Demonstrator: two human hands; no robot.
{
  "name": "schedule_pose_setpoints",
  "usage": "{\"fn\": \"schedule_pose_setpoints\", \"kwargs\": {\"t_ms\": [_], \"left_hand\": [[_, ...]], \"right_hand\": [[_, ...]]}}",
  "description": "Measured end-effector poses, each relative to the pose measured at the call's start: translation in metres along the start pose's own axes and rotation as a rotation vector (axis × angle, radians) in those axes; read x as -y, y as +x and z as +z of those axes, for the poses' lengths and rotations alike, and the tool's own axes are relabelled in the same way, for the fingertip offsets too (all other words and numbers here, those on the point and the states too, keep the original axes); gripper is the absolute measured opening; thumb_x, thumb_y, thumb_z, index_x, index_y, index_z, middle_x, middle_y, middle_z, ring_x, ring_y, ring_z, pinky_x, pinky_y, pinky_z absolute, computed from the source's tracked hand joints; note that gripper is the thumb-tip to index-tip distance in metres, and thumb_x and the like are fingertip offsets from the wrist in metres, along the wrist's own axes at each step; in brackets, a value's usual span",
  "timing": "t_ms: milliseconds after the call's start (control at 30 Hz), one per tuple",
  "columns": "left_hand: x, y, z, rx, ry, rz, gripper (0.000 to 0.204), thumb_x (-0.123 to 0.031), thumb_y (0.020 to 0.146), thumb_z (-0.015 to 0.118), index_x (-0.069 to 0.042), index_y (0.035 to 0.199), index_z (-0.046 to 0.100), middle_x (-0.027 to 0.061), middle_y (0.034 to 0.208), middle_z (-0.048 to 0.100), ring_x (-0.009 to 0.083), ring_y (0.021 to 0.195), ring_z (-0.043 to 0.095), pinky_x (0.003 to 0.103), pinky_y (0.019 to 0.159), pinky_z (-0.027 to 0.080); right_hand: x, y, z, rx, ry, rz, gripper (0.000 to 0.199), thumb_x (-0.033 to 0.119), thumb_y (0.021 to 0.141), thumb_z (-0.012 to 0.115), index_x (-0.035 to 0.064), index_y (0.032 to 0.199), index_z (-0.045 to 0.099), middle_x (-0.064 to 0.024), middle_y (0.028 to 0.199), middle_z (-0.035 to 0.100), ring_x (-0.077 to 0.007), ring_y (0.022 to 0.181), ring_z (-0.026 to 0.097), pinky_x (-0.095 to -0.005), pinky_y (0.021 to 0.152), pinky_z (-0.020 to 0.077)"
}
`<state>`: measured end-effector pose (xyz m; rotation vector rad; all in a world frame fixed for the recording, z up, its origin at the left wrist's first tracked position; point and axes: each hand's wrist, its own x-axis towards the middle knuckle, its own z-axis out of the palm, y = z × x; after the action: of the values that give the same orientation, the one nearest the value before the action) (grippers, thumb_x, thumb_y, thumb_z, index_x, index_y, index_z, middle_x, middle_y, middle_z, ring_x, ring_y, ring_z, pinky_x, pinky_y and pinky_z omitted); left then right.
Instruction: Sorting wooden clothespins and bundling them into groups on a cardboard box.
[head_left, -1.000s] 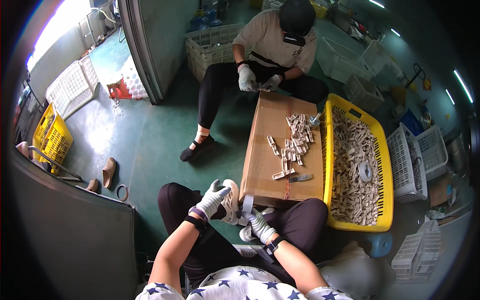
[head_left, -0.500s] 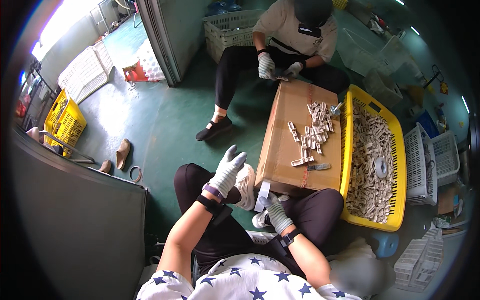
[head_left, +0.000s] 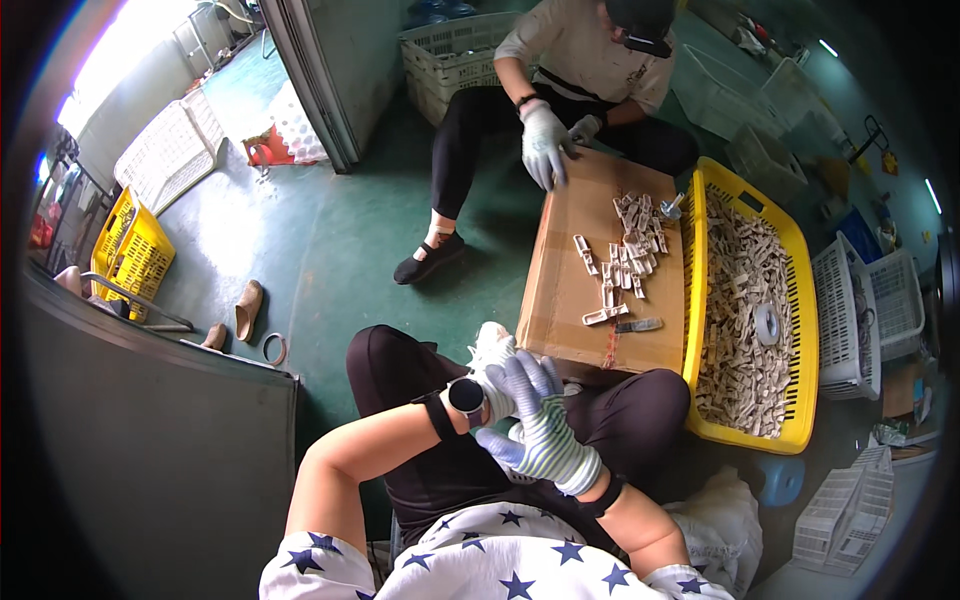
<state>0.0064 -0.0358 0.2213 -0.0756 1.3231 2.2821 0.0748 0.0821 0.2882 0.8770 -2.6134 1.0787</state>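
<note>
My right hand [head_left: 552, 432], in a striped knit glove with grey fingers, is stretched out with the thumb apart from the fingers. It crosses in front of my left hand [head_left: 500, 392], also gloved, whose fingers are mostly hidden behind it. On my left wrist is a round dark watch [head_left: 466, 396]. Just beyond both hands stands a cardboard box [head_left: 560, 290]. Several beige clip-like pieces [head_left: 630, 250] lie on its top, beside a small flat grey tool [head_left: 640, 325]. Whether anything lies between my hands cannot be made out.
A yellow basket [head_left: 806, 340] full of similar pieces, with a white ring [head_left: 767, 324] on them, stands right of the box. A co-worker sits opposite, one gloved hand [head_left: 545, 142] at the box's far left edge. White crates [head_left: 845, 320] stand farther right; a grey partition [head_left: 160, 440] is at left.
My left hand has come down and right, and my right hand has risen to meet it. The pale strip by my right hand is out of sight. The co-worker's gloved hand has moved onto the box edge.
</note>
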Motion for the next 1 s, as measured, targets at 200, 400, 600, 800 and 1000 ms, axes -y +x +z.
{"fn": "schedule_pose_setpoints", "kwargs": {"t_ms": [200,400,600,800,1000], "left_hand": [[0.01,0.005,-0.005,0.026,0.568,0.013,0.038,-0.022,0.073,0.073,-0.008,0.103,0.053,0.0069,0.089,0.062,0.0219,0.084,0.063,0.032,0.078,0.047],[0.012,0.005,-0.01,0.07,1.138,0.025,0.031,-0.021,0.075,0.067,-0.008,0.101,0.058,0.0065,0.088,0.064,0.0242,0.084,0.064,0.031,0.084,0.045],[0.012,0.005,-0.014,0.115,1.706,0.026,0.025,-0.019,0.077,0.062,-0.008,0.1,0.063,0.0062,0.087,0.066,0.0266,0.085,0.065,0.03,0.09,0.043],[0.023,0.01,-0.013,0.578,2.491,0.32,0.02,-0.028,0.08,0.062,-0.014,0.095,0.065,0.0033,0.089,0.067,0.0218,0.095,0.062,0.037,0.09,0.043],[0.007,-0.002,-0.005,0.477,2.425,0.292,0.026,-0.035,0.078,0.066,-0.013,0.091,0.064,0.0035,0.087,0.066,0.0222,0.096,0.062,0.037,0.089,0.043]], "right_hand": [[0.005,0.001,0.004,0.022,0.062,-0.042,0.083,0.034,0.075,0.074,0.0019,0.141,0.034,-0.0204,0.139,0.039,-0.0368,0.132,0.036,-0.0508,0.112,0.0178],[0.008,-0.002,0.002,0.008,0.058,-0.06,0.075,0.03,0.076,0.074,0.0016,0.137,0.04,-0.0201,0.137,0.042,-0.0352,0.13,0.039,-0.0502,0.111,0.0225],[-0.014,-0.03,0.015,-0.386,0.782,0.455,0.063,0.017,0.084,0.069,-0.0014,0.136,0.038,-0.0185,0.131,0.048,-0.0299,0.125,0.044,-0.042,0.107,0.0319],[-0.136,-0.104,0.129,-0.734,1.302,1.098,0.073,0.019,0.085,0.069,0.0009,0.142,0.028,-0.0177,0.137,0.041,-0.0269,0.124,0.042,-0.0401,0.106,0.0343],[-0.122,-0.086,0.147,-0.387,1.03,1.303,0.078,0.008,0.077,0.075,0.0036,0.14,0.028,-0.0121,0.129,0.047,-0.0213,0.118,0.047,-0.0359,0.096,0.0441]]}}
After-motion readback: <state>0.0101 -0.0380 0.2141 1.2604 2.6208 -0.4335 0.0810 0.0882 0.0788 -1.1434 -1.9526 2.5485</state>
